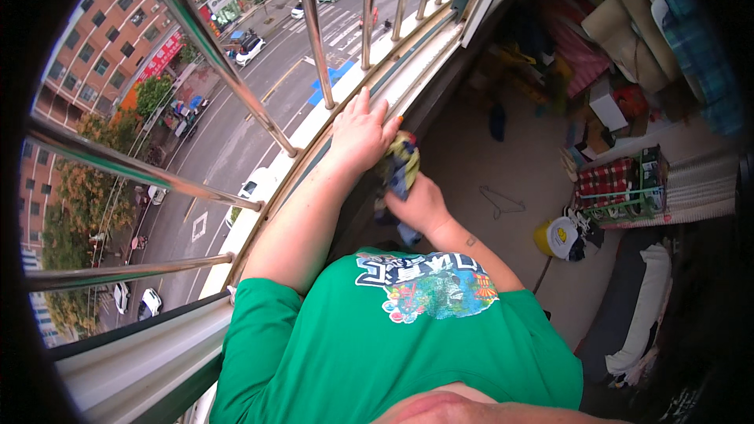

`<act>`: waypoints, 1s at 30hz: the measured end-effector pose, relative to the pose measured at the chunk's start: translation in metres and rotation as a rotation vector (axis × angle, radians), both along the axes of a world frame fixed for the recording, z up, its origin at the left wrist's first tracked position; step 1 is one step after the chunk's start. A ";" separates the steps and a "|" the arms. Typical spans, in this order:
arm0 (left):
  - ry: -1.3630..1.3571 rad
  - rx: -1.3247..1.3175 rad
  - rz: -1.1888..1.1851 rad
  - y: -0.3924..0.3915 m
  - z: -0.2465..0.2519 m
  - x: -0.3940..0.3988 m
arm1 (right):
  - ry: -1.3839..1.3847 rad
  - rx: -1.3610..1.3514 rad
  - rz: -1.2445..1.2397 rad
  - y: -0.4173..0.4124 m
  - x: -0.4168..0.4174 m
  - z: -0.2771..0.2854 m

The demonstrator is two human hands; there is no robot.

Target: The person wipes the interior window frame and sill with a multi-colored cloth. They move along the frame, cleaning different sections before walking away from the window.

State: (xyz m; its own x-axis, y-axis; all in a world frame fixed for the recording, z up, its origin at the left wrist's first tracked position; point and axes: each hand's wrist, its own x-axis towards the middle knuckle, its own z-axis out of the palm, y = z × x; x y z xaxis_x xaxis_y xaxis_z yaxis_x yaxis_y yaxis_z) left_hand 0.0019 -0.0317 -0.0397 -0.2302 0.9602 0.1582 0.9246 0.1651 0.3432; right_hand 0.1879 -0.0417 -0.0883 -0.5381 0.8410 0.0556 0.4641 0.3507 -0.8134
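My left hand lies on the frame at the bottom of an open window, its fingers pointing towards the metal bars. Below and to the right of it, my right hand grips a crumpled patterned cloth in yellow, blue and red. The cloth hangs on the room side of the window sill, close to the left thumb. Its lower folds drop into shadow beside the right hand. The white window track runs on up and to the right past both hands.
Steel bars stand outside the window, high above a street. On the floor are a wire hanger, a yellow and white cap and a green basket holding a checked cloth. Cardboard and other goods are piled at the upper right.
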 end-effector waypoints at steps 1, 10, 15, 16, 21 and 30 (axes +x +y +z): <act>-0.011 -0.010 0.013 -0.003 -0.001 0.002 | -0.030 -0.018 -0.050 0.009 -0.002 0.001; -0.001 -0.015 -0.022 -0.013 0.016 0.007 | -0.057 -0.108 -0.067 0.074 0.001 0.012; 0.071 -0.038 -0.014 -0.039 0.013 0.006 | -0.005 -0.080 0.029 -0.004 0.011 0.010; 0.062 -0.045 -0.016 -0.043 0.015 0.003 | -0.042 -0.074 0.019 -0.002 0.010 0.018; 0.055 -0.061 0.008 -0.044 0.012 -0.001 | -0.055 -0.171 -0.063 0.101 -0.005 0.004; 0.050 -0.071 0.001 -0.039 0.018 0.008 | 0.003 -0.196 -0.142 0.145 0.003 -0.005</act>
